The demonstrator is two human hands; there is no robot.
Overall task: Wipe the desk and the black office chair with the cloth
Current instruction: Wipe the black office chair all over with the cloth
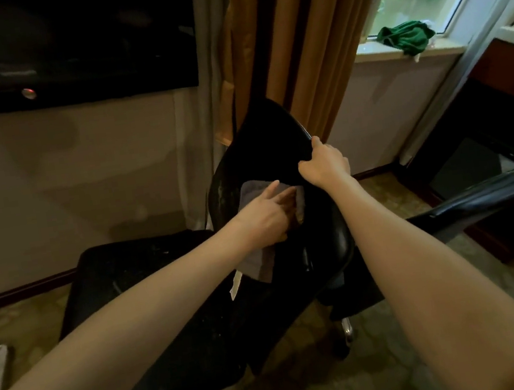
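The black office chair (pixel 262 147) stands in the middle of the view, its backrest turned toward me and its seat (pixel 172 306) stretching to the lower left. My left hand (pixel 262 217) presses a grey cloth (pixel 250 192) flat against the front of the backrest, fingers straight; part of the cloth hangs below my wrist with a white tag. My right hand (pixel 323 162) grips the right edge of the backrest, fingers curled round it.
A dark TV screen (pixel 63 47) hangs on the wall at upper left. Brown curtains (pixel 300 40) hang behind the chair. A green cloth (pixel 405 36) lies on the window sill. A dark wooden desk (pixel 502 114) stands at right, a black armrest (pixel 486 192) before it.
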